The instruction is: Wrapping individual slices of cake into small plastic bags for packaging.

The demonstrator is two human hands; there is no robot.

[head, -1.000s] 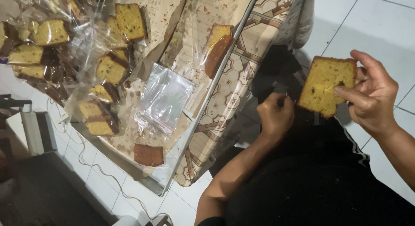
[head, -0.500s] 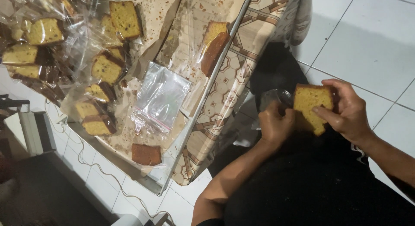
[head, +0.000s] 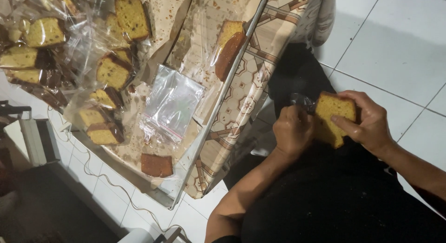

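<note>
My right hand (head: 371,124) grips a yellow cake slice (head: 332,117) with a brown crust, held over my lap. My left hand (head: 291,131) is closed on the mouth of a small clear plastic bag (head: 301,100), right against the slice's left edge. Most of the bag is hidden behind my fingers. Both hands touch at the slice, just off the table's edge.
A metal tray (head: 211,117) lined with crumb-strewn paper lies on a patterned tablecloth (head: 251,92). It holds a stack of empty clear bags (head: 172,103), loose cake slices (head: 132,17) and a brown end piece (head: 156,165). Bagged slices (head: 104,126) pile up at left. White floor tiles (head: 395,43) lie to the right.
My right hand has brought the cake slice down and left to my left hand, which has stayed in place on the bag. The slice now meets the bag.
</note>
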